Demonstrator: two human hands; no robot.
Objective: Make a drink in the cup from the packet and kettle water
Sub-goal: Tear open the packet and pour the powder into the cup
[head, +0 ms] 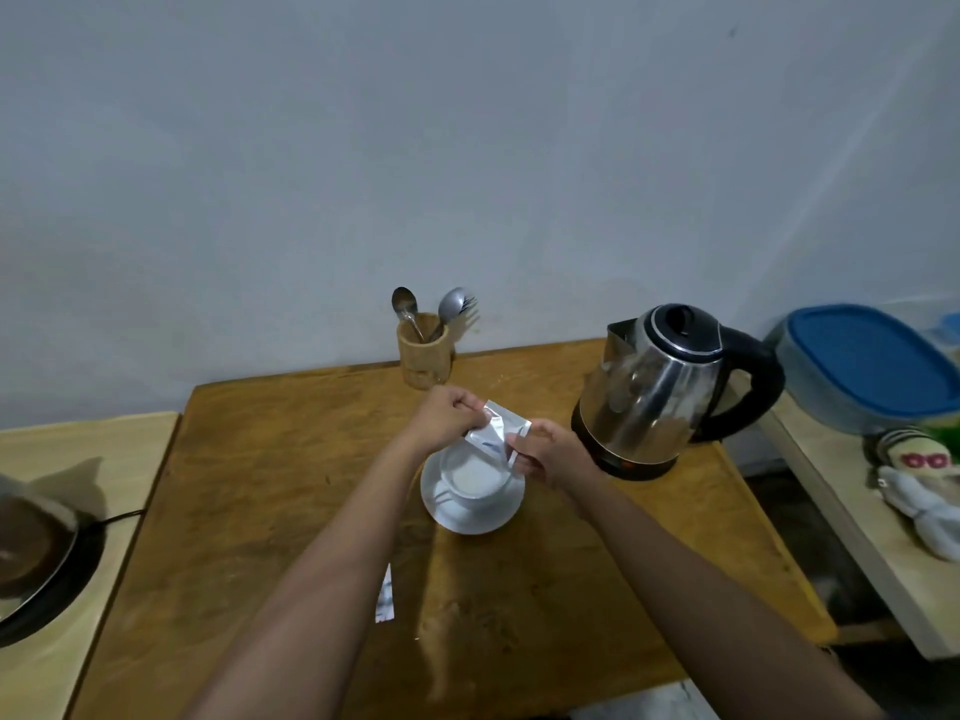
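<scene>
A white cup (475, 483) stands on a white saucer (470, 517) in the middle of the wooden table (270, 485); pale powder lies inside the cup. A silver packet (496, 433) is tipped just above the cup's far rim. My left hand (449, 415) pinches the packet's upper left corner. My right hand (553, 452) grips its right side. A steel kettle (660, 387) with a black lid and handle sits on its base to the right of the cup.
A wooden holder (425, 349) with spoons and a fork stands at the table's back edge by the wall. A torn foil strip (385, 595) lies near the front. A dark pan (31, 553) sits at left; a blue-lidded container (867, 363) at right.
</scene>
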